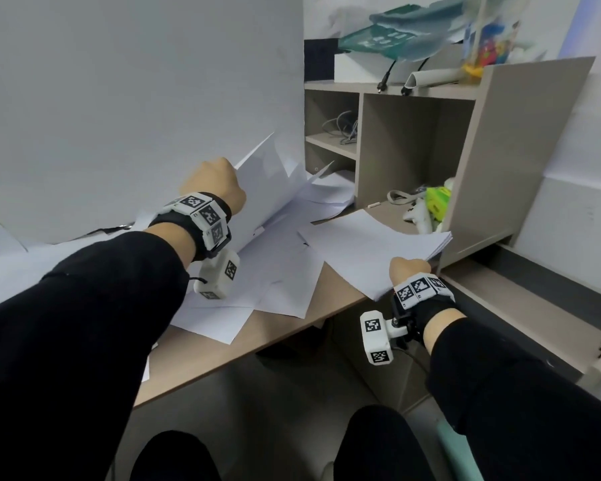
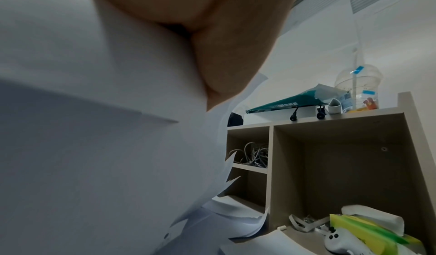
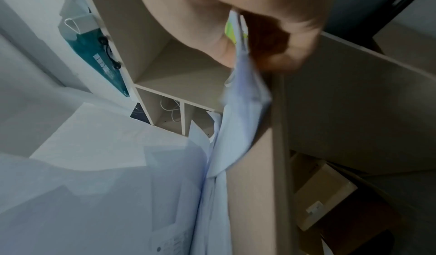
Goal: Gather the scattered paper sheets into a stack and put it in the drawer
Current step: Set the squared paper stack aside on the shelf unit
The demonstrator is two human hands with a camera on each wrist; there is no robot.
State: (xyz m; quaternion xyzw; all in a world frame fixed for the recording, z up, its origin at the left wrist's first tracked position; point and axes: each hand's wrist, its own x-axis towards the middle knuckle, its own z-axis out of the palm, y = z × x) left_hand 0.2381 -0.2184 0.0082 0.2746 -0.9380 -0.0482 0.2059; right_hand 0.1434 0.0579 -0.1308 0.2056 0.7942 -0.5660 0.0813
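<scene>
My right hand [image 1: 408,267] grips the near corner of a gathered paper stack [image 1: 372,244], which hangs over the desk's right end; in the right wrist view the thumb and fingers [image 3: 278,41] pinch the stack's edge [image 3: 245,95]. Farther back, my left hand [image 1: 219,182] holds a raised sheet [image 1: 268,171] by its edge, tilted up off the pile. That sheet [image 2: 94,119] fills the left wrist view under the hand [image 2: 212,26]. Several loose sheets [image 1: 278,282] lie overlapping on the desk. The open drawer [image 1: 493,296] sits to the right, below the stack.
A beige shelf unit [image 1: 413,140] stands at the desk's back right, with cables, a green packet [image 1: 438,199] and a white controller in its compartments. Its side panel [image 1: 514,151] rises beside the stack. A grey wall stands behind the desk. My knees are under the desk edge [image 1: 257,345].
</scene>
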